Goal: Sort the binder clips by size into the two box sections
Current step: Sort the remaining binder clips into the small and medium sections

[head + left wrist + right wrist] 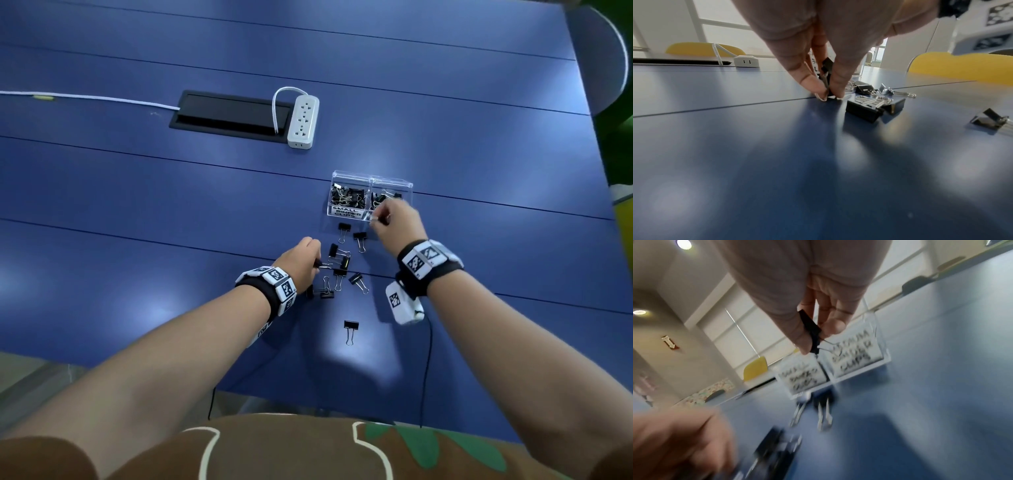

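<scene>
A clear two-section box [370, 178] stands on the blue table [171, 205], with black binder clips in both sections; its left front reads SMALL BINDER CLIPS. My right hand [375, 218] hovers at the front of the right section, thumb and finger pinching a black clip [811, 333] just above the box [856, 361]. My left hand [316, 263] is down on the table left of the loose pile. Its thumb and forefinger pinch a small black clip [827, 91] that touches the surface. Several loose clips [339, 260] lie between the hands, and one clip [351, 330] lies alone nearer me.
A white power strip [303, 121] lies beside a black cable hatch [229, 113] farther back, with a white cable [85, 97] running left. The table's right edge [589, 137] is close to the box. Yellow chairs [962, 66] stand beyond the table.
</scene>
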The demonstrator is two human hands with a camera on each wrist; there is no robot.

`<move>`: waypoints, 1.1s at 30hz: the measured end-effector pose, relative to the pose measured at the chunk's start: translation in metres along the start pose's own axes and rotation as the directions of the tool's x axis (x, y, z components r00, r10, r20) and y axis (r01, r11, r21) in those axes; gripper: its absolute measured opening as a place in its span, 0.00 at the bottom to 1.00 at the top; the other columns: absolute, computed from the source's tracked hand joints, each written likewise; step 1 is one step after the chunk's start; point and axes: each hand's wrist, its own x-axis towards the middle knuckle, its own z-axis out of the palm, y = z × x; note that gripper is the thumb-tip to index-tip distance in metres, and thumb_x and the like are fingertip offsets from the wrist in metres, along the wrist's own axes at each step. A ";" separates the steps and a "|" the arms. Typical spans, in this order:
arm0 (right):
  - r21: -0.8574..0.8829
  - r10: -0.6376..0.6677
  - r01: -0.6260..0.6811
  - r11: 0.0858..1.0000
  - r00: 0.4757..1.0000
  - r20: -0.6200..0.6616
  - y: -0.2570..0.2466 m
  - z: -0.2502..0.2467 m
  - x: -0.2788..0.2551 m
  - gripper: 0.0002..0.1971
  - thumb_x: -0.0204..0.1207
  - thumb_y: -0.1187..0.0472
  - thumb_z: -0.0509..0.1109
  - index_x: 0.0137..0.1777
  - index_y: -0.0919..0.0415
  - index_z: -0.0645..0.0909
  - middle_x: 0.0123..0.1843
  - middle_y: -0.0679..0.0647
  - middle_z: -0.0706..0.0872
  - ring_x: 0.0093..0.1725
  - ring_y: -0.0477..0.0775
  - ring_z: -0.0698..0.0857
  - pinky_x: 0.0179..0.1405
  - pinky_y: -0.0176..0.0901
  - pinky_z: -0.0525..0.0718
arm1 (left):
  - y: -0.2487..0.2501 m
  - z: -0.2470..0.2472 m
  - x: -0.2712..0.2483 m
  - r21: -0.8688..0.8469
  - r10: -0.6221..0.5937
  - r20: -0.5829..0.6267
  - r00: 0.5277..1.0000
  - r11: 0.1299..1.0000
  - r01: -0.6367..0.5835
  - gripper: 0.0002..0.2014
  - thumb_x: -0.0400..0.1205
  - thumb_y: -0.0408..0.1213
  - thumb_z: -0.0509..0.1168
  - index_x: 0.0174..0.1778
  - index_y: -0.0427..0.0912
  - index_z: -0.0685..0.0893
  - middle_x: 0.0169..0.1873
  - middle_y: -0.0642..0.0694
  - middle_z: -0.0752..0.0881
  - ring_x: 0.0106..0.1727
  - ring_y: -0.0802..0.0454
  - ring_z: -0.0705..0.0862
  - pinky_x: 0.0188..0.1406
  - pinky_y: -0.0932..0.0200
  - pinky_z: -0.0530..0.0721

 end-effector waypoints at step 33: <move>-0.088 0.032 -0.010 0.996 0.967 0.253 0.067 0.012 -0.056 0.11 0.69 0.65 0.67 0.38 0.58 0.65 0.37 0.53 0.74 0.37 0.59 0.73 0.36 0.44 0.70 | 0.134 -0.056 0.122 -0.126 0.141 -0.185 0.973 0.978 -0.166 0.06 0.75 0.26 0.66 0.46 0.36 0.84 0.48 0.38 0.89 0.50 0.40 0.86 0.51 0.51 0.85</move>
